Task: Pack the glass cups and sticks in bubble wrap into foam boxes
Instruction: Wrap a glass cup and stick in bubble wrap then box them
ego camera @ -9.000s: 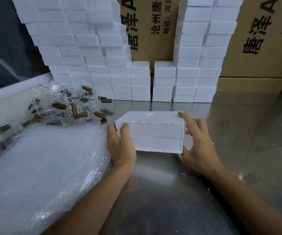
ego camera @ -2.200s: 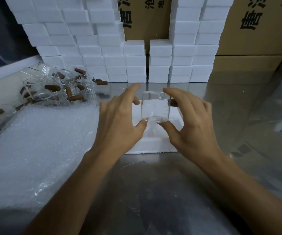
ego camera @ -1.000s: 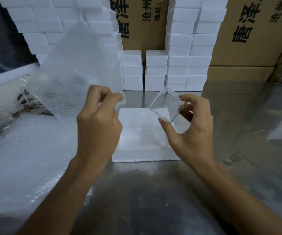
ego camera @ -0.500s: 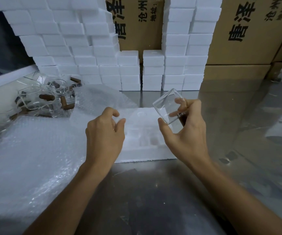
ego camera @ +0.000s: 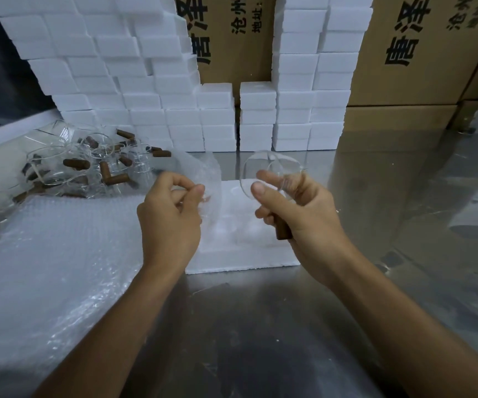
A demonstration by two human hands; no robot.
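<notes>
Right hand [ego camera: 295, 208], at 3 o'clock, clasps clear round glass cup [ego camera: 271, 173] by its brown stick; left hand [ego camera: 171, 208] pinches clear bubble-wrap sheet [ego camera: 203, 170]; risk: smooth glass slipping, shattering on steel surface [ego camera: 260, 326].

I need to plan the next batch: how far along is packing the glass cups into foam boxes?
Done: one foam box lies open on the steel table, its hollows unfilled as far as shows. In hand: the right hand holds a glass cup by its wooden handle; the left hand pinches a bubble wrap sheet, the cup not yet wrapped. Left: the pile of cups at the table's left side.
</notes>
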